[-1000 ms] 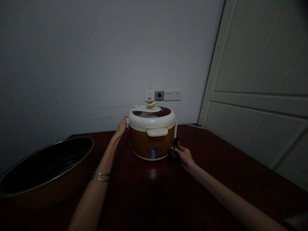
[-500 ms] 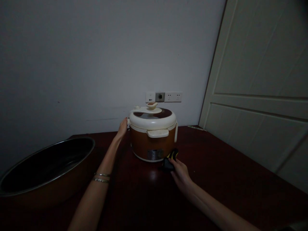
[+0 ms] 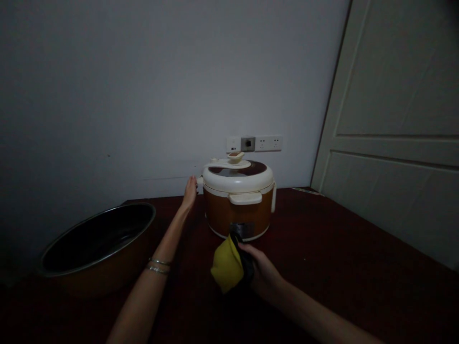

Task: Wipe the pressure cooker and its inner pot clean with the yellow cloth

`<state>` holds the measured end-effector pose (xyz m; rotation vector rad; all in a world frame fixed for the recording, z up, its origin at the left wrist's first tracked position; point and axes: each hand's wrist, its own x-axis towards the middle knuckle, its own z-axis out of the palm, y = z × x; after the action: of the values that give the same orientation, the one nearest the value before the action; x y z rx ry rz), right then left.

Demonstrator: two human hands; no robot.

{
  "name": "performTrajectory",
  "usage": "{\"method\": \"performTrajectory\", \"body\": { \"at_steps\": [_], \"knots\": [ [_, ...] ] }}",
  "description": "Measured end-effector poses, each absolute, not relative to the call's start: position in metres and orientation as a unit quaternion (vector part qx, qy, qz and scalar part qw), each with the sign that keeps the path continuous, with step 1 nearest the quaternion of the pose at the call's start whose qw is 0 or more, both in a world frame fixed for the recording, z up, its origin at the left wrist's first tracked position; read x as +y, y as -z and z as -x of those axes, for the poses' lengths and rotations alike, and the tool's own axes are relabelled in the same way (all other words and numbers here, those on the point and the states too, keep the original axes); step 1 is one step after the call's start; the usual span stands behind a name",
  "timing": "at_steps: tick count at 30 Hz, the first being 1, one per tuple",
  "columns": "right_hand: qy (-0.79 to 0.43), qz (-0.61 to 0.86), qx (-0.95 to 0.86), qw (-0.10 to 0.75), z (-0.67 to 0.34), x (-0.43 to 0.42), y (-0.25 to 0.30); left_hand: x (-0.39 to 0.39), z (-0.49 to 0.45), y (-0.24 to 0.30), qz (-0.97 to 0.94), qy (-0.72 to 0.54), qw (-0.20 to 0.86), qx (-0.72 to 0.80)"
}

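Note:
A rice cooker [image 3: 218, 210] with a brown body and a white lid stands upright on the dark red table, its lid closed. My left hand [image 3: 190, 193] is at its left side, the fingers closed about the white side handle [image 3: 200, 181]; part of that grip is hidden. In front of the cooker, my right hand [image 3: 264, 272] grips a cloth [image 3: 227, 266], yellow on one face and black on the other. The cloth is folded over and hangs off the fingers, just below the cooker's label panel [image 3: 242, 230].
A large oval pot [image 3: 103, 272] with a dark inside sits at the left of the table. Behind the cooker, sockets [image 3: 268, 143] are set in the grey wall. A pale panelled door [image 3: 387, 191] stands to the right. The table [image 3: 344, 248] is dark red.
My right hand has pulled back from the cooker's lower front, and the cloth has turned to show its yellow face. My left hand stays at the handle. The view has swung slightly left.

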<state>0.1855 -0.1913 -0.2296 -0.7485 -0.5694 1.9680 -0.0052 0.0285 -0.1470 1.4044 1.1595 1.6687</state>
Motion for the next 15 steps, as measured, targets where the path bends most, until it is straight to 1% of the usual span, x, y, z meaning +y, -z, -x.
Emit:
{"method": "performTrajectory", "body": {
  "at_steps": [3,5,7,9,11,13,15],
  "knots": [
    [-0.769,0.316,-0.272,0.484,-0.189,-0.19,0.225,0.006,0.014,0.153,-0.474,-0.67,0.272,0.502],
    [-0.747,0.319,-0.304,0.498,-0.189,-0.188,0.224,-0.018,0.017,0.163,-0.481,-0.67,0.242,0.512],
    [-0.74,0.315,-0.321,0.5,-0.188,-0.186,0.225,-0.05,0.014,0.177,-0.532,-0.625,0.262,0.508],
    [-0.737,0.313,-0.328,0.5,-0.184,-0.184,0.228,-0.085,0.006,0.192,-0.603,-0.543,0.323,0.487],
    [-0.728,0.326,-0.335,0.501,-0.18,-0.182,0.231,-0.117,-0.005,0.206,-0.639,-0.445,0.437,0.45],
    [-0.713,0.356,-0.34,0.499,-0.176,-0.182,0.235,-0.142,-0.013,0.216,-0.645,-0.356,0.542,0.404],
    [-0.701,0.386,-0.344,0.492,-0.175,-0.183,0.238,-0.155,-0.016,0.22,-0.627,-0.313,0.593,0.397]
  ]
}}
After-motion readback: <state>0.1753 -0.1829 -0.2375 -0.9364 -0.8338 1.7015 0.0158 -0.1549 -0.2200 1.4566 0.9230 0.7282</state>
